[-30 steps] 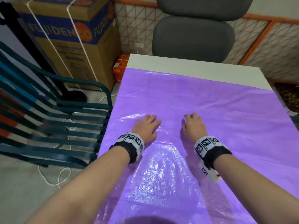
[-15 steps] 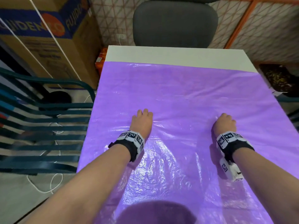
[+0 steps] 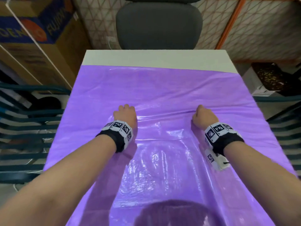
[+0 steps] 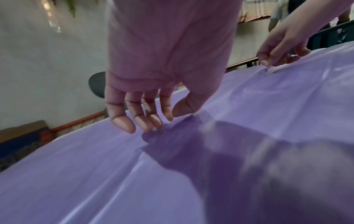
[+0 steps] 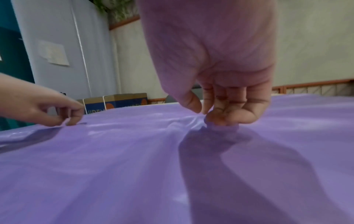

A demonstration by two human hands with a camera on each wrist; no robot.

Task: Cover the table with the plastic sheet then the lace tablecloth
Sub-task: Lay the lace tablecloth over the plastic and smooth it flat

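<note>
The plastic sheet point(image 3: 162, 88) is lying across most of the counter point(image 3: 154, 58), draping over the left and right edges and leaving a bare white strip along the far edge. The left hand point(image 3: 125, 115) is working near the middle of the counter toward the left edge, its fingers point(image 4: 122, 122) bent downward with the tips touching the film and gathering a small fold against the thumb. The right hand point(image 3: 203, 118) is working level with it toward the right edge, its fingers point(image 5: 229, 116) curled tight and pinching a ridge of plastic against the thumb. A crease is running between the two hands, which suggests both are gripping the film so as to slide it toward the far edge and close the uncovered strip. The lace tablecloth is not showing in any view, so that step is not yet starting
</note>
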